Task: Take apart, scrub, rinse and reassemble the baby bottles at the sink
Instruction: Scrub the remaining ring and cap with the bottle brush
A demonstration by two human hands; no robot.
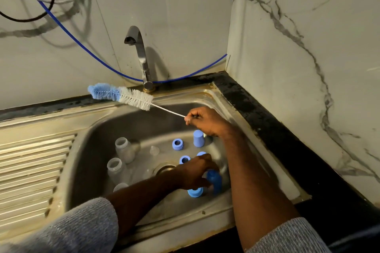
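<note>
Your right fingers [188, 118] pinch the blue-and-white wire bottle brush [121, 96], pointing to ten o'clock; your left fingers [202, 178] grip a dark blue plastic cap [214, 181] at their three o'clock.

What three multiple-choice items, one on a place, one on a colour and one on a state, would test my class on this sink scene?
1. Where do the clear bottles stand?
A. in the sink basin
B. on the draining board
C. on the black counter

2. What colours are the bottle brush bristles?
A. red and yellow
B. blue and white
C. all green

3. What is the tap doing?
A. running hard
B. spraying sideways
C. no water shows

Answers: 1 A, they stand at the left of the sink basin. 2 B, blue tip, white behind. 3 C, no stream falls from the spout.
</note>
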